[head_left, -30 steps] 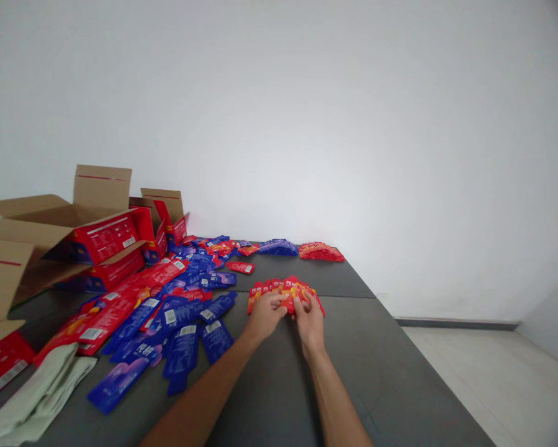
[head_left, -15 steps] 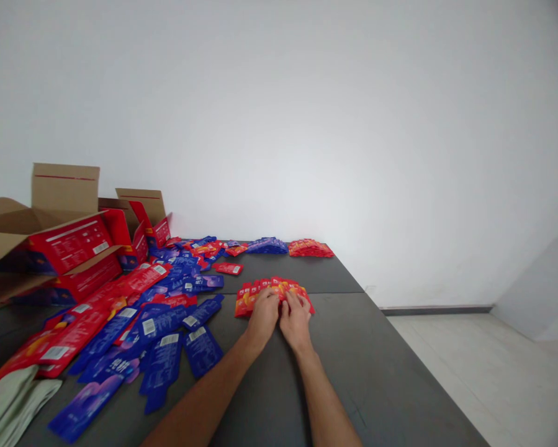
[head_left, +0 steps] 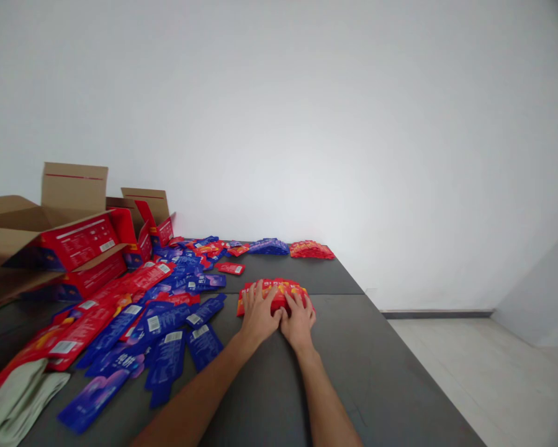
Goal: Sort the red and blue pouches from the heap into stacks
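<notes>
A row of overlapping red packets (head_left: 280, 301) with orange print lies on the dark table. My left hand (head_left: 260, 313) rests on the left half of the row, its fingers spread over the packets. On the right half lies my right hand (head_left: 298, 320), fingers apart and bent, touching the packets from above. The two thumbs meet near the front edge of the row. Both hands cover part of the packets beneath them.
Loose blue packets (head_left: 167, 357) and red packets (head_left: 78, 335) spread across the left side. Open cartons (head_left: 81, 239) stand behind them. A fanned blue stack (head_left: 269, 246) and a fanned red stack (head_left: 311, 249) lie at the far edge. A folded pale cloth (head_left: 25, 403) is at near left.
My left hand has opened out, its fingers spreading leftward over the row. My right hand's fingers have spread a little. The view has shifted slightly.
</notes>
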Demonstrator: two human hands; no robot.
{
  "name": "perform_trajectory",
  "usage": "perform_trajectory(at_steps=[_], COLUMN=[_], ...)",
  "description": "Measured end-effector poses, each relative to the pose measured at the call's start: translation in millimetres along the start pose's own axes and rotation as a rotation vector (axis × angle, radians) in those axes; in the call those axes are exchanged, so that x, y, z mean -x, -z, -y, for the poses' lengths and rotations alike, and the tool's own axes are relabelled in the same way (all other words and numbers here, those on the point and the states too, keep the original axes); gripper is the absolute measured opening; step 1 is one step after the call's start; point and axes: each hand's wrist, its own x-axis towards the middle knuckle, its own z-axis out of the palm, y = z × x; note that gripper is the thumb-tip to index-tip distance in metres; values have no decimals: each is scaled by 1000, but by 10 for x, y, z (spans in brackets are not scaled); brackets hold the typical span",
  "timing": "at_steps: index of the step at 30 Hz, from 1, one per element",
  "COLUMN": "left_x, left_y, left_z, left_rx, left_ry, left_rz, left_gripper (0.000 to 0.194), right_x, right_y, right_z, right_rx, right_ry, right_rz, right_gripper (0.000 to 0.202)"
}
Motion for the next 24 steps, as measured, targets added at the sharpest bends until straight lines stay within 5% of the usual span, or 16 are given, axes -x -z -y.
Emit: perform_trajectory(at_steps=[6, 11, 24], left_x=[26, 68, 80], left_y=[36, -7, -122], left_z=[213, 274, 212], left_rx=[-43, -14, -29], left_ry=[82, 120, 93], left_rz=[179, 263, 203], left_gripper=[94, 96, 88], right_x=[-30, -175, -238], right_y=[109, 201, 90], right_z=[-53, -248, -325], right_rx=[72, 28, 4], right_ry=[51, 71, 123], right_rz=[47, 196, 242], right_gripper=[73, 88, 87])
